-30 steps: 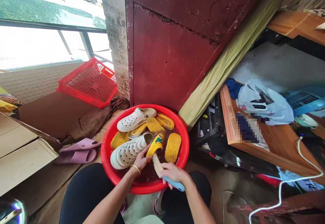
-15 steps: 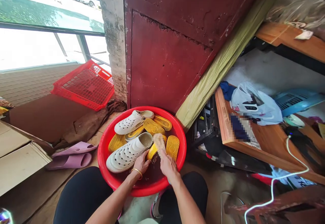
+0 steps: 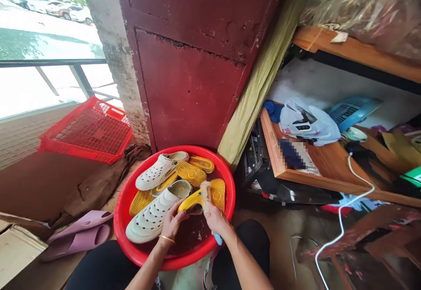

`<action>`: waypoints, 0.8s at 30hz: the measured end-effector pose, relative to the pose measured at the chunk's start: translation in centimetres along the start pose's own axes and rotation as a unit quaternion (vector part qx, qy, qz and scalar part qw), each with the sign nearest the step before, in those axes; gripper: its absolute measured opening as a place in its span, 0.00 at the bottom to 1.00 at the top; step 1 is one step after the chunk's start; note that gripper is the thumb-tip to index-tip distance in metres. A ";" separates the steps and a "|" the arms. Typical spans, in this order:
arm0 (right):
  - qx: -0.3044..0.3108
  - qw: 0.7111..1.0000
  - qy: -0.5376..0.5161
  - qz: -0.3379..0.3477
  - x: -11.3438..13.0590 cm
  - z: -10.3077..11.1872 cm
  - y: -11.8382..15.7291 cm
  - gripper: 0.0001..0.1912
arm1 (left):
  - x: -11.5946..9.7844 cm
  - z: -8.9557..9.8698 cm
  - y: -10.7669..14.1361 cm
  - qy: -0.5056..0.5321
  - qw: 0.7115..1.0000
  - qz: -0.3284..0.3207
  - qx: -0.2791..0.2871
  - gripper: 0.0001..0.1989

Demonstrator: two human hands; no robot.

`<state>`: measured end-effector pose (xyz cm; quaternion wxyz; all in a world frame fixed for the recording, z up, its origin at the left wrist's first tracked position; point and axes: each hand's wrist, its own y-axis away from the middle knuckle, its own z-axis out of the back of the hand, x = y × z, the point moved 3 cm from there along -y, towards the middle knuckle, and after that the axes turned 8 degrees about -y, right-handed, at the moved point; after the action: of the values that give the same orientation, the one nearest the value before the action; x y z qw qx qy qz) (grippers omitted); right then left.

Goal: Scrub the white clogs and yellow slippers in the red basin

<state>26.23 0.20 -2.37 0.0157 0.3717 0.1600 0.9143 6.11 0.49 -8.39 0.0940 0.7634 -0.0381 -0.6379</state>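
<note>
A round red basin (image 3: 121, 220) with dark water holds white clogs and several yellow slippers. My left hand (image 3: 172, 223), with a bracelet at the wrist, grips a yellow slipper (image 3: 191, 200) by its near end. In my right hand (image 3: 216, 220) is a scrub brush (image 3: 206, 193); its pale bristles touch the slipper's far end and its blue handle end shows below my palm. One white clog (image 3: 148, 220) lies beside my left hand, another white clog (image 3: 161, 169) behind it. Yellow soles (image 3: 190, 173) show face up at the back.
Pink slippers (image 3: 82, 233) sit on the floor left of the basin. Behind them are a red plastic crate (image 3: 88, 132) and cardboard (image 3: 19, 246). A red door (image 3: 187, 101) stands behind the basin. At right, a wooden shelf (image 3: 329, 184) carries a plastic bag (image 3: 307, 121) and a cable.
The view has swung to the right. The held yellow slipper has turned, showing more of its strap, and the brush is more upright against it, with its blue handle end now visible.
</note>
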 end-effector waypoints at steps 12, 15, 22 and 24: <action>-0.053 0.985 0.028 0.164 1.4 -2.7 3.0 0.30 | -0.7 -0.3 0.5 -0.340 0.919 -0.195 -0.041 0.25; -0.035 0.990 0.080 0.108 1.2 -2.0 2.7 0.29 | -0.7 0.0 0.4 -0.360 0.909 -0.207 -0.033 0.25; -0.040 0.981 0.096 0.164 3.5 -1.2 2.0 0.30 | -0.5 -0.1 0.5 -0.368 0.898 -0.237 -0.031 0.21; -0.032 0.975 0.113 0.189 3.8 -1.7 2.2 0.31 | -0.6 -0.2 0.5 -0.369 0.898 -0.236 -0.029 0.18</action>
<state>22.47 -1.79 -0.27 -0.1639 0.2887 0.0577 0.9415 6.19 0.11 -7.69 -0.0577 0.4565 0.1295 -0.8783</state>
